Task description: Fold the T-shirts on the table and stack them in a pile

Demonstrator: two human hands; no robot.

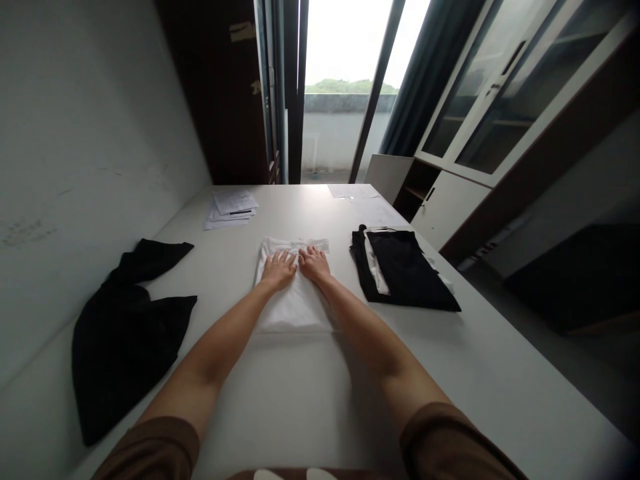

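A white garment [299, 308], folded into a rough rectangle, lies on the white table [295, 400] in front of me. My left hand [279, 269] rests flat on its upper part with the fingers spread. Close beside it, my right hand [314, 263] presses on the same cloth near its far edge, fingers stretched out, holding nothing. To the right, a stack of folded black and white garments [410, 270] lies near the table's right edge. A black garment [125, 340] is spread loosely on the left side, next to the wall.
Papers with a dark pen [233, 208] lie at the far left of the table, and flat sheets [355, 192] at the far right. A wall [90, 133] borders the left side. A cabinet [450, 200] with an open lower door stands beyond the right edge.
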